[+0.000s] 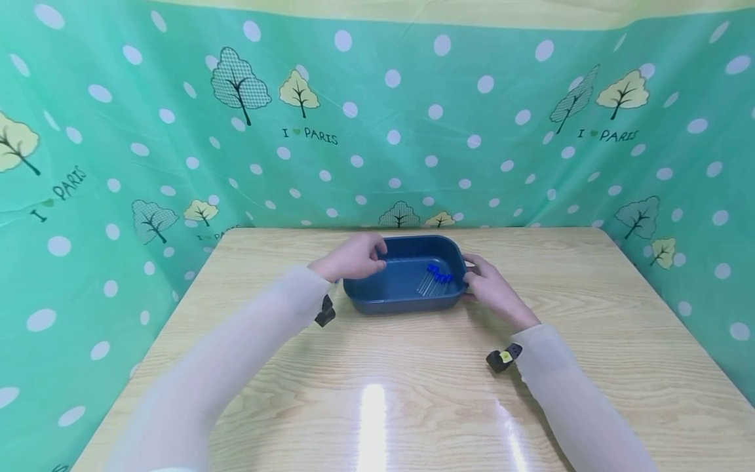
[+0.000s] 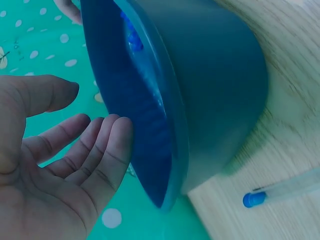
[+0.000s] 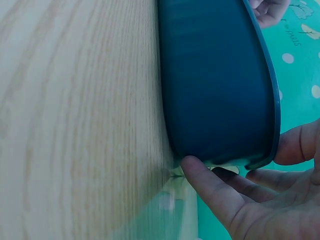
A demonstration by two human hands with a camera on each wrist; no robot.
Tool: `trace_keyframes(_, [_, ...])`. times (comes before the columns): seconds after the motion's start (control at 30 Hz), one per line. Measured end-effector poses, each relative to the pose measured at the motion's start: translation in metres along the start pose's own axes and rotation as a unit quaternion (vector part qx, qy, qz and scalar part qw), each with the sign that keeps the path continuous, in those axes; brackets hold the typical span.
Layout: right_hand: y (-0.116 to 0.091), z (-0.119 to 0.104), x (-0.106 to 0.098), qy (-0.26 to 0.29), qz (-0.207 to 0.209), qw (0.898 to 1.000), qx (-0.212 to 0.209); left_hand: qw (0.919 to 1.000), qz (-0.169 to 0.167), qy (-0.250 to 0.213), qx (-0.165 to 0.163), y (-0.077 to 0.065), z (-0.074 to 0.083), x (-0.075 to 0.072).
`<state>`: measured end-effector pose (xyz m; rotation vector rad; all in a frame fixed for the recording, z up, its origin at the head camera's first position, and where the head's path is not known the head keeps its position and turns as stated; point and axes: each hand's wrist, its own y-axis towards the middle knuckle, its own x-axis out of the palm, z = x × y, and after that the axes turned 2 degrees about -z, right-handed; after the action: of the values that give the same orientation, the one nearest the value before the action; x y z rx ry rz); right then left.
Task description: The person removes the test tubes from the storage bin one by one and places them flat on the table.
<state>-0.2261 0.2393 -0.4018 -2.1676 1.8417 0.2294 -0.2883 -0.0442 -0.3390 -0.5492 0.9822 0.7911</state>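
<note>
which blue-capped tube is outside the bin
The tube on the table, beside the left end of the bin; the other visible tubes lie inside it.

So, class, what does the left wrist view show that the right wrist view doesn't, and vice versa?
Only the left: blue caps inside the blue bin, a blue-capped tube on the table, and the left hand's palm close up.

Only the right: the right hand's palm close up, a fingertip at the bin's lower edge.

Both: the bin, table, green dotted cloth and part of each hand.
</note>
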Motion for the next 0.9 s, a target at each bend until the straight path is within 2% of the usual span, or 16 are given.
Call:
trace_keyframes(0.43, [0.000,0.001,-0.001,0.000,0.000,1.000,-0.001,0.9994,-0.027,0.019,-0.007,0.008,0.018,0.011])
trace_keyframes(0.9, [0.001,0.002,-0.002,-0.005,-0.004,1.000,0.001,0.9972,-0.073,0.012,-0.008,0.017,0.026,0.028])
